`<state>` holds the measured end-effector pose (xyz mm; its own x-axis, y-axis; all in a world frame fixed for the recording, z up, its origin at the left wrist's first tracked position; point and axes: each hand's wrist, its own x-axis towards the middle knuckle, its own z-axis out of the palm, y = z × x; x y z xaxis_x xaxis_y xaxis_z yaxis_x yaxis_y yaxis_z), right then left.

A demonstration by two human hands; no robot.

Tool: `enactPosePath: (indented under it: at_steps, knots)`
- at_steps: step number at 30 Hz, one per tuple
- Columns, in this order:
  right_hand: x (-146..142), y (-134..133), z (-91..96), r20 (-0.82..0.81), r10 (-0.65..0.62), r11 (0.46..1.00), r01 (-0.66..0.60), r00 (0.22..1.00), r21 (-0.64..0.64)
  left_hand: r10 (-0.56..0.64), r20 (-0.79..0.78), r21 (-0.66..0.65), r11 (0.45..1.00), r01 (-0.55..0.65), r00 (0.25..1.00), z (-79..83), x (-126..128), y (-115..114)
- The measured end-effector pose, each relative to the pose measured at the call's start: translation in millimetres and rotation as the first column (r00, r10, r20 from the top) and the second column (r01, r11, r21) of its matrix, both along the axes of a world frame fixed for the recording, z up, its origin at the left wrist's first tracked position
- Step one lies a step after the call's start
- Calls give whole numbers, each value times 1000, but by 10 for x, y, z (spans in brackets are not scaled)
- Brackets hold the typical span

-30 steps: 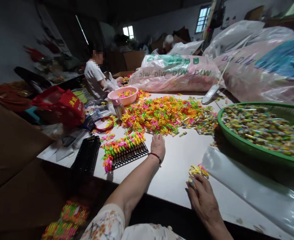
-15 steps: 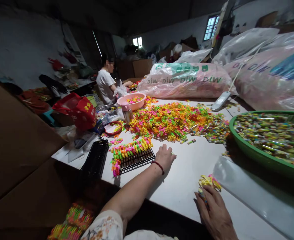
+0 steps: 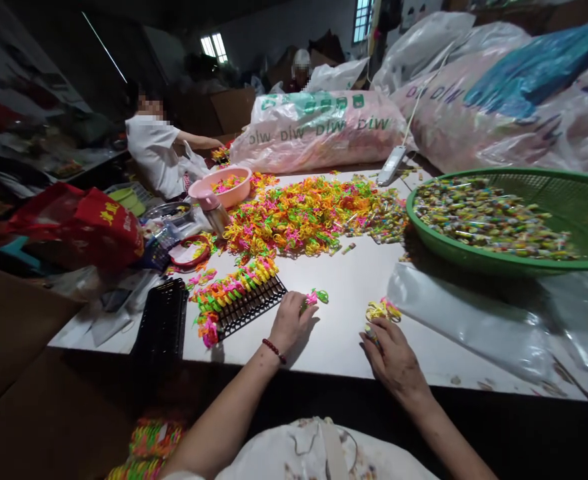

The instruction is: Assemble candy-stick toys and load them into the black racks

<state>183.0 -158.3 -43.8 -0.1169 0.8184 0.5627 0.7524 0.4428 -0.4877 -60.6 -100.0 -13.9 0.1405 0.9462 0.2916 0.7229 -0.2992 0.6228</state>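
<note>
My left hand, a dark red bead bracelet on its wrist, is closed on a pink and green plastic piece that sticks out past the fingertips. Just left of it lies a black slotted rack, filled with rows of bright plastic pieces. My right hand is closed on a small printed tube, held between thumb and fingers. Yellow and pink plastic pieces lie at its fingertips; whether the fingers grip them, I cannot tell.
A heap of coloured plastic pieces spreads over the white table. A green basket of small tubes stands right, near clear plastic bags. More black racks lie left. A co-worker sits behind a pink basin.
The view has swung right. My left hand, beside the rack, now shows a pink and green piece at its fingertips. My right hand stays by the yellow pieces with the tube.
</note>
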Motion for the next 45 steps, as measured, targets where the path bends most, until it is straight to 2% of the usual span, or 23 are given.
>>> enactPosePath:
  at_steps: [4, 7, 9, 11, 12, 14, 17, 18, 19, 20, 22, 24, 26, 28, 29, 31, 33, 34, 35, 37, 40, 42, 45]
  knots:
    - [-2, -13, 9, 11, 5, 1000, -5, 1000, 9, 64, 78, 71, 995, -70, 995, 207, 44, -119]
    - [32, -15, -62, 27, 1, 999, -2, 1000, 54, 29, 131, 294, 953, -67, 991, 539, 56, -356]
    - [70, 16, -155, 44, -7, 993, 2, 999, 117, -139, 61, 511, 855, 89, 988, 814, 7, -484]
    - [103, 73, -254, 52, 6, 984, -16, 999, 180, -294, -94, 665, 692, 279, 951, 1151, -115, -440]
    - [115, 103, -292, 54, 17, 980, -28, 998, 198, -314, -147, 695, 641, 324, 938, 1360, -210, -326]
    - [124, 146, -330, 49, 41, 975, -51, 998, 217, -263, -224, 706, 620, 342, 939, 1859, -454, 81]
    - [122, 164, -303, 17, 33, 974, -36, 999, 222, 84, -222, 741, 662, 112, 971, 2583, -832, 874]
    - [124, 163, -289, 10, 20, 975, -22, 1000, 221, 165, -243, 731, 679, 68, 956, 2732, -912, 1081]
    - [129, 164, -282, 11, 13, 973, -15, 1000, 228, 203, -283, 689, 723, 51, 938, 2806, -950, 1220]
    - [138, 168, -284, 26, 20, 969, -26, 999, 245, 194, -323, 635, 770, 60, 926, 2797, -937, 1279]
    - [163, 188, -327, 79, 44, 954, -66, 996, 293, 182, -336, 568, 822, 44, 924, 2536, -766, 1170]
    - [186, 221, -406, 121, 56, 939, -93, 991, 330, 140, -347, 454, 890, 35, 927, 2028, -456, 862]
    - [193, 250, -479, 123, 42, 941, -81, 991, 329, 57, -381, 228, 973, 34, 923, 1427, -113, 524]
    - [183, 251, -486, 98, 36, 948, -65, 995, 313, 48, -381, 63, 998, -26, 923, 895, 166, 277]
    - [171, 234, -451, 79, 36, 951, -58, 996, 302, 55, -391, 15, 998, -53, 919, 688, 263, 200]
    - [131, 166, -299, 13, 40, 968, -42, 999, 249, 54, -399, -79, 993, -93, 915, 405, 359, 124]
    - [61, 76, -67, -108, 30, 996, -20, 994, 93, 38, -368, -148, 984, -99, 929, 262, 350, 119]
    - [14, 37, 58, -194, 23, 998, -33, 981, -50, 45, -331, -155, 983, -101, 943, 222, 323, 131]
    - [-40, 7, 175, -285, -19, 975, -45, 958, -219, 63, -285, -149, 983, -110, 956, 196, 290, 147]
    - [-155, -21, 354, -482, -127, 871, -135, 867, -472, 117, -167, -174, 974, -146, 979, 166, 232, 170]
    - [-306, -18, 460, -709, -243, 729, -358, 662, -584, 208, 142, -338, 929, -150, 968, 158, 193, 131]
    - [-373, -13, 473, -746, -264, 680, -430, 612, -594, 253, 396, -445, 894, -57, 883, 179, 199, 48]
    - [-435, -18, 513, -738, -198, 687, -446, 645, -574, 284, 698, -511, 841, 179, 658, 265, 240, -118]
